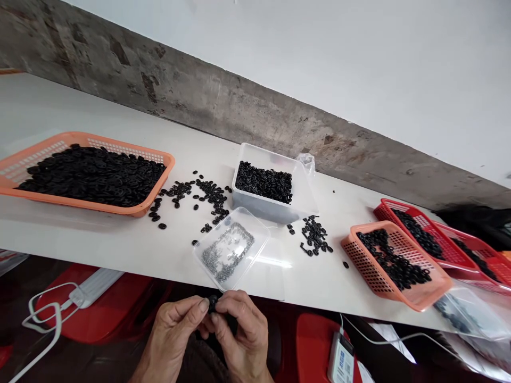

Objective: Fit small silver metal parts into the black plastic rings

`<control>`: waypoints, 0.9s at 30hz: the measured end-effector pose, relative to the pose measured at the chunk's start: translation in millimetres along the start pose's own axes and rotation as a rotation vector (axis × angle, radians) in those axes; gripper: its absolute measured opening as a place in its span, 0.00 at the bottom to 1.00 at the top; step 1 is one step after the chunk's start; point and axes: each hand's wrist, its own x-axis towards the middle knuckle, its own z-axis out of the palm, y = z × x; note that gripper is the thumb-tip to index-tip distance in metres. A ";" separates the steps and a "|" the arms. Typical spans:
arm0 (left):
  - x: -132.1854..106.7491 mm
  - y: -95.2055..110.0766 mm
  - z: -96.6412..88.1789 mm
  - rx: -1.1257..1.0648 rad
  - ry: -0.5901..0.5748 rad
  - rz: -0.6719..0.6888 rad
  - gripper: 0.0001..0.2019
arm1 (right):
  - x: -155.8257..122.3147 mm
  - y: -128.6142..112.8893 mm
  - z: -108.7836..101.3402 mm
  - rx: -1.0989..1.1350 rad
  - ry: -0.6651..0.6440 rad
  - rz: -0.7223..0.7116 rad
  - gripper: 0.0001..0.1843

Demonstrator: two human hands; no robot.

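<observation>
My left hand (175, 324) and my right hand (241, 324) meet just off the table's front edge. Between their fingertips they pinch one small black part (213, 302), rounded in outline; the fingers cover most of it. Right above the hands lies a shallow clear plastic tray (255, 250) with many tiny silvery pieces (223, 255) in it. Behind the tray stands a deeper clear plastic box (255, 207) filled with small black pieces (263, 181). Loose black oval pieces (213, 194) are scattered left of the box, and a small heap of black parts (314, 234) lies to its right.
An orange basket (75, 201) heaped with black ovals stands at the left. To the right are a smaller orange basket (377, 274) and red baskets (383, 210) with black parts. Below the table are red stools (96, 314), white power strips (96, 287) and cables (43, 354).
</observation>
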 end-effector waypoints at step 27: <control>-1.4 12.2 12.8 -0.241 0.066 -0.118 0.11 | 8.6 5.1 -4.0 0.575 -0.055 0.573 0.08</control>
